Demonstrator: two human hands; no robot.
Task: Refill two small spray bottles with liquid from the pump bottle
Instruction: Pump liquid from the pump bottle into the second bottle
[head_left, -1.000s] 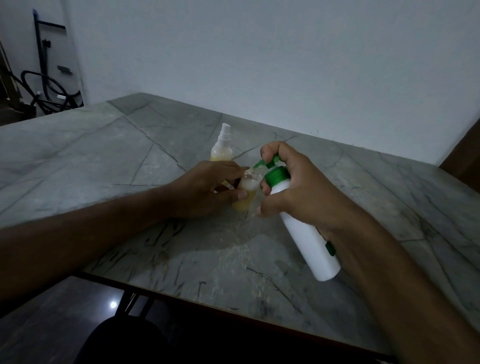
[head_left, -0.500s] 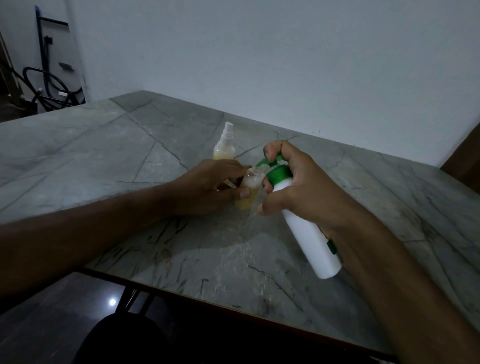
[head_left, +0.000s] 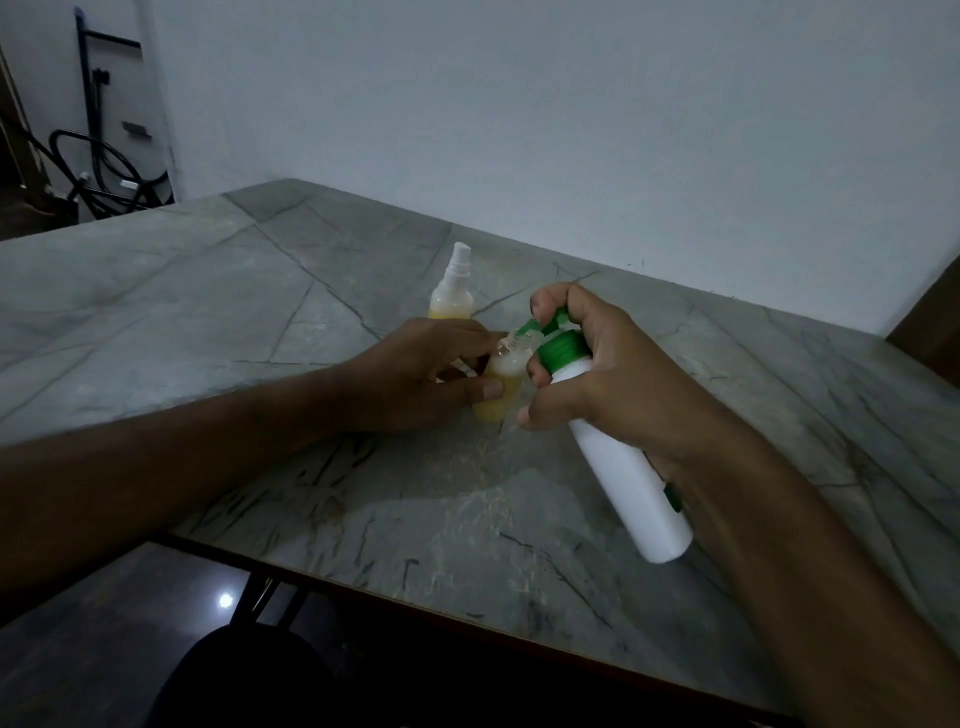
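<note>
L hand (head_left: 415, 374) is wrapped round a small open bottle (head_left: 501, 382) w/ yellowish liquid, thumb across the front, other fingers behind it; bottle stands upright on the table (head_left: 156, 322), cap off, neck bare. R hand (head_left: 608, 374) is clamped on the pump bottle (head_left: 618, 462), a white body w/ green collar & green pump head (head_left: 550, 325). Pump bottle is tilted, base out toward the person's R side & lifted off the table, top leaning in toward the L hand. R forefinger sits on top of the pump head, thumb & other fingers grip the neck/shoulder. Green spout tip is right at the mouth of the open bottle, touching or just above it; can't tell which. The 2 hands are close together, nearly touching around the small bottle's neck.

Just behind the L hand, farther from the person, stands a 2nd spray bottle (head_left: 453, 288): white sprayer top on, upright, yellowish liquid visible in the lower part, its base hidden by the L hand. Can't tell if it touches the hand.

Both forearms reach in from the near edge of the table. Light is dim, so liquid level in the open bottle is hard to read; roughly lower half looks yellow.
</note>
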